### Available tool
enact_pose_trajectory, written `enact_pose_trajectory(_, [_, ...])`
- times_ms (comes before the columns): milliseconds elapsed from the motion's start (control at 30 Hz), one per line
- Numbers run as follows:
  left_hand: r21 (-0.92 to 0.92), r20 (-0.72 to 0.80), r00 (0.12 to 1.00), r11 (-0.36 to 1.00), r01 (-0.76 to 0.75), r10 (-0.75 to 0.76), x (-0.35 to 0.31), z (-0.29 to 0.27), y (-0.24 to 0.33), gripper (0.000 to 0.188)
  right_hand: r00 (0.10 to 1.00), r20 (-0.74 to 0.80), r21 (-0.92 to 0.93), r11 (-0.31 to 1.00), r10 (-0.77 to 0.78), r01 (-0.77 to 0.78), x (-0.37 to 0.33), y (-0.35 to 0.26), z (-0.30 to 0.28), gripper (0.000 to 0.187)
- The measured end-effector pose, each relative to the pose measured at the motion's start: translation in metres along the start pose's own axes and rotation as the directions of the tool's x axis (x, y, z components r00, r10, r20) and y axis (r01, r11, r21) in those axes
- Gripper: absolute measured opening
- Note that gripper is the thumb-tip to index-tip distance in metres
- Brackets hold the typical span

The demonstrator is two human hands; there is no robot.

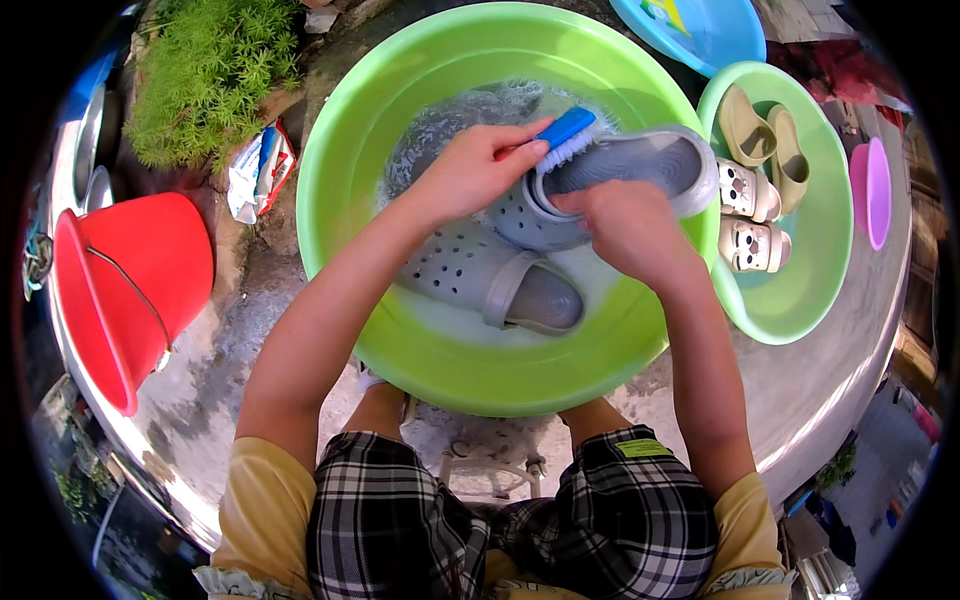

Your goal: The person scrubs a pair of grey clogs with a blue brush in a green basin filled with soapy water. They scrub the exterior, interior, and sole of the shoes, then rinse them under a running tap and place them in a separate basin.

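blue brush (pixel 568 126) against a raised gray clog (pixel 665 158)

the left hand (pixel 487 165) has its fingers clenched around the brush's blue handle, with the white bristles down against the edge of the raised gray clog. the right hand (pixel 640 222) is grasping that clog near its strap, fingers at the opening; the hand itself hides part of the hold. the clog is tilted over the right half of a large green basin (pixel 322 200), its heel reaching the basin's rim. below it, a second gray clog (pixel 450 268) lies in the sudsy water, toe to the left.

to the right, a pale green basin (pixel 800 305) holds olive shoes (pixel 747 125) and a beige pair (pixel 750 246) with face patterns, with a purple tub (pixel 873 190) beyond. a blue basin (pixel 720 38) stands at the top. on the left are a red bucket (pixel 160 275), a crumpled packet (pixel 255 178) and a leafy plant (pixel 215 80).
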State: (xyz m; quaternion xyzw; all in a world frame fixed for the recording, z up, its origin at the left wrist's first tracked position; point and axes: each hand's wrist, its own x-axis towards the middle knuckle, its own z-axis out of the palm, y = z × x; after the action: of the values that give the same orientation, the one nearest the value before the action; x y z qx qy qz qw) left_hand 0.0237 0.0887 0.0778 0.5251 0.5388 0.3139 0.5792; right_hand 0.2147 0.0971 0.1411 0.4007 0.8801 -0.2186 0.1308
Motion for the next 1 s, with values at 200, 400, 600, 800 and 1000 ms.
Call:
enact_pose_trajectory(200, [0.338,-0.048,0.997,0.940,-0.042,0.062,0.013,0.012,0.004,0.041,0.997,-0.017,-0.056,0.995,-0.080,0.079,-0.001,-0.011,0.016,0.030])
enact_pose_trajectory(400, [0.439,-0.234,0.904,0.868,-0.231,0.359,-0.001,0.023,0.005,0.024,0.652,-0.650,0.716,0.601,0.390,0.355,-0.032,0.012,-0.010,0.016])
enact_pose_trajectory(600, [0.498,-0.272,0.785,0.780,-0.380,0.556,-0.022,0.023,0.017,0.028,0.881,0.079,0.986,0.097,0.467,-0.139,-0.048,0.050,-0.013,0.073])
enact_pose_trajectory(800, [0.627,0.097,0.767,0.559,-0.542,0.634,-0.025,0.028,0.012,0.033,0.942,0.318,0.917,-0.288,0.108,-0.277,-0.039,0.047,0.032,0.061])
enact_pose_trajectory(1000, [0.457,-0.039,0.999,0.889,0.030,-0.014,0.009,-0.042,-0.042,0.041,0.863,0.383,0.919,-0.231,0.329,-0.319,-0.024,0.062,0.084,0.087])
